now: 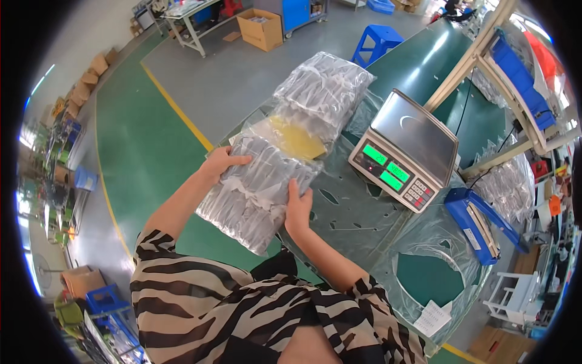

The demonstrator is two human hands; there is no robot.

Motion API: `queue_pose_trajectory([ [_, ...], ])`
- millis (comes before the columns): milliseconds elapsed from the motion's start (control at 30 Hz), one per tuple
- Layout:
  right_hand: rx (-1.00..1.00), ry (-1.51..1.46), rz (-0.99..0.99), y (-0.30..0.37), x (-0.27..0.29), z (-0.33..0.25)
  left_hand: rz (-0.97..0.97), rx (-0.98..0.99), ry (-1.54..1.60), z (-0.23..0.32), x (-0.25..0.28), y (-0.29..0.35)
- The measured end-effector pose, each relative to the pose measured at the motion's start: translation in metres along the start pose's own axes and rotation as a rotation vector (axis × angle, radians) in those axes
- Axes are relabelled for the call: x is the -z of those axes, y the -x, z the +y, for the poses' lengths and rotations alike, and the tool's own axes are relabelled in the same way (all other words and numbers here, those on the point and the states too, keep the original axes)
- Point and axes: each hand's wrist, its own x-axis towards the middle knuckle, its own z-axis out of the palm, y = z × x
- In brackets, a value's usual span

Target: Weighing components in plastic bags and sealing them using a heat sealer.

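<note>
Both hands (224, 162) (297, 209) gripping bag (257, 191) edges

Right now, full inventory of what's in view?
Held bag of grey parts: 1, clear plastic, at table's near-left edge between both hands
Second bag of grey parts: 1, clear, farther along the table
Yellow sheet: 1, between the two bags
Weighing scale: 1, grey with green displays, table centre
Blue sealer: 1, right of the scale
Table: 1, green top
Blue stool: 1, on floor beyond the table
Cardboard box: 1, brown, far floor
Left hand: on the held bag's left edge
Right hand: on its right edge
</note>
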Motion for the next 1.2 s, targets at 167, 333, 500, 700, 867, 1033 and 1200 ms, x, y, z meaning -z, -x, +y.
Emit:
queue_pose_trajectory([
  [167,0.019,0.282,0.044,-0.043,-0.026,0.045,-0.068,0.054,-0.058,0.000,0.042,-0.062],
  [333,0.106,0.543,0.076,-0.053,-0.031,0.019,-0.132,0.002,-0.270,0.009,0.044,-0.093],
  [500,0.195,1.182,-0.141,-0.061,-0.006,-0.029,-0.057,-0.204,-0.470,0.011,0.049,-0.123],
  [700,0.636,1.286,-0.059,-0.059,0.003,-0.099,0.312,-0.487,-0.778,0.022,0.017,-0.147],
  [867,1.098,1.599,-0.050,-0.087,0.005,-0.124,0.239,-0.841,-0.694,0.050,-0.004,-0.168],
  [1033,1.202,1.838,-0.186,-0.119,0.004,-0.133,0.120,-0.679,-0.600,0.041,-0.004,-0.201],
  [1200,1.271,1.832,-0.392,-0.145,0.015,-0.154,0.074,-0.657,-0.201,0.059,-0.025,-0.180],
])
